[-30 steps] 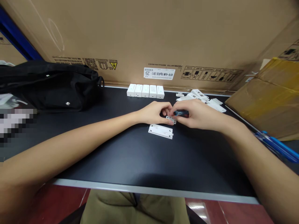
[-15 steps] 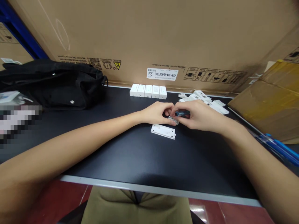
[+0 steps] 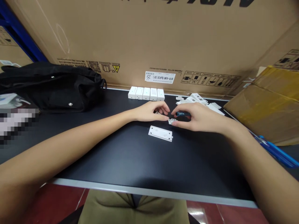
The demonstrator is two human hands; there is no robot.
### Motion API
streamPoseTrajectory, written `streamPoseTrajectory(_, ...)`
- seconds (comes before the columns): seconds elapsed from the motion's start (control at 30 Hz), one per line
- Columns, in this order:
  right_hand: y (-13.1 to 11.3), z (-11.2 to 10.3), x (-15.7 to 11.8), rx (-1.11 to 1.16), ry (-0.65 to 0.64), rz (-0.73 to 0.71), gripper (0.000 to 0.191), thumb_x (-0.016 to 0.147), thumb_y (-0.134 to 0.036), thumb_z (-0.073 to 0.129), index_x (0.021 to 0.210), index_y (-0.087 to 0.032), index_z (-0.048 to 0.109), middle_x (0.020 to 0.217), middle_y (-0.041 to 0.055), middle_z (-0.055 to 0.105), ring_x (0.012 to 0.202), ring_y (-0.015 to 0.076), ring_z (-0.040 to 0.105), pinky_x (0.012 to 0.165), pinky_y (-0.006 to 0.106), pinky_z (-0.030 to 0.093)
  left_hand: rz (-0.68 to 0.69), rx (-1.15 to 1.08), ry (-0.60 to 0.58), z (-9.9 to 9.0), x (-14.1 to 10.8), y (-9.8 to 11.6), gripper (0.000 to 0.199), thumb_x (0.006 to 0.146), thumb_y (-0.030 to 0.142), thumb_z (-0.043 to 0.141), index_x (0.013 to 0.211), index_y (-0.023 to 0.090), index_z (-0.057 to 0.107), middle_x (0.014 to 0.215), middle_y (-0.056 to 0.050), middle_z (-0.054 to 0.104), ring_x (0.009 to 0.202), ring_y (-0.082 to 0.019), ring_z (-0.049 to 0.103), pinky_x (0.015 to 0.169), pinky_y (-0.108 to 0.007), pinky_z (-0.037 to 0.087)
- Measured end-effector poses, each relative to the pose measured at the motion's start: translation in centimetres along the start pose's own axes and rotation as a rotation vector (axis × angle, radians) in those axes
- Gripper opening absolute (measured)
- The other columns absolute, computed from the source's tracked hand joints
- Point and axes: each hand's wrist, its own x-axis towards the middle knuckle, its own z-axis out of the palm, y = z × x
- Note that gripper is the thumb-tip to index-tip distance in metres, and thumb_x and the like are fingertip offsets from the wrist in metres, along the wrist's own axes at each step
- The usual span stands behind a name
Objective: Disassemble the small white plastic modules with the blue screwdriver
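Blue-handled tool [image 3: 181, 114]; tip behind right fingers [image 3: 179, 108]

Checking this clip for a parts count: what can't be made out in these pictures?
All in the head view:
- Blue-and-black tool: the right hand hides its tip and most of its length.
- Pile of white plastic parts: overlapping and too small to count.
- Blue items: cut off by the right edge, partly behind the right forearm.
- Pixelated patch: blurred, so what it covers is unreadable.
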Motion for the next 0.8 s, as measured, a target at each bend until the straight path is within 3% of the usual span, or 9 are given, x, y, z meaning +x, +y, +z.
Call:
streamPoseTrajectory(0.1,0.4,0.2,0.0,0.037,-0.091,0.028,0.039,0.083,-0.047,0.063,0.113,-0.023,0.069,0.110,0.0049,0.073,0.088,0.0209,0.066,0.076,0.030,0.046,-0.054,0.030,0.012,-1.6,-0.4,-0.7,0.024,0.080,0.019,0.060,0.103,0.015,0.063,0.098,-0.005,0.066,0.079,-0.013,0.058,0.073,-0.029,0.046)
streamPoseTrajectory(0.23,1.5,-0.4,-0.4,-0.005,-0.193,0.098,0.030,0.085,-0.045,0.060,0.101,-0.021,0.070,0.095,0.0039,0.074,0.079,0.0194,0.065,0.069,0.030,0.045,-0.046,0.024,0.010,-2.9,-0.6,-1.4,0.028,0.072,0.013,0.055,0.099,0.016,0.065,0.091,-0.003,0.063,0.075,-0.012,0.052,0.069,-0.027,0.043)
streamPoseTrajectory(0.37,2.6,-1.4,-1.2,-0.157,-0.217,0.263,0.031,0.082,-0.050,0.062,0.085,-0.020,0.068,0.079,0.0050,0.070,0.065,0.0188,0.061,0.056,0.029,0.039,-0.080,0.108,-0.036,-2.8,-0.5,-1.5,0.023,0.074,0.019,0.061,0.096,0.016,0.066,0.088,-0.003,0.063,0.072,-0.012,0.051,0.064,-0.026,0.041)
streamPoseTrajectory(0.5,2.1,-1.9,-1.3,-0.300,-0.122,0.382,0.039,0.086,-0.056,0.056,0.080,-0.018,0.066,0.077,0.0089,0.069,0.062,0.0196,0.059,0.052,0.029,0.033,-0.098,0.209,0.028,-1.8,-0.2,-1.6,0.023,0.081,0.026,0.063,0.102,0.016,0.065,0.087,-0.003,0.065,0.071,-0.012,0.054,0.065,-0.025,0.043)
streamPoseTrajectory(0.63,-0.5,-1.5,-0.6,-0.245,0.018,0.235,0.039,0.092,-0.052,0.049,0.088,-0.018,0.068,0.079,0.0085,0.069,0.065,0.0190,0.059,0.057,0.029,0.034,-0.059,0.267,0.111,-1.2,-0.1,-1.8,0.022,0.089,0.032,0.059,0.102,0.016,0.063,0.088,-0.004,0.067,0.072,-0.012,0.057,0.066,-0.026,0.045)
streamPoseTrajectory(0.7,-2.1,-1.0,-0.3,-0.083,-0.032,0.068,0.036,0.092,-0.051,0.052,0.097,-0.020,0.069,0.082,0.0059,0.071,0.068,0.0175,0.061,0.060,0.028,0.036,-0.026,0.308,0.134,-1.1,-0.1,-1.7,0.022,0.091,0.033,0.057,0.102,0.015,0.063,0.090,-0.004,0.067,0.073,-0.013,0.059,0.068,-0.026,0.046)
streamPoseTrajectory(0.8,-4.2,-0.1,-0.1,0.064,-0.154,-0.054,0.036,0.086,-0.055,0.061,0.102,-0.023,0.068,0.084,0.0028,0.071,0.069,0.0164,0.061,0.060,0.026,0.036,0.011,0.367,0.158,-1.2,-0.2,-1.5,0.020,0.094,0.029,0.052,0.104,0.017,0.063,0.096,-0.004,0.068,0.081,-0.014,0.061,0.073,-0.027,0.047)
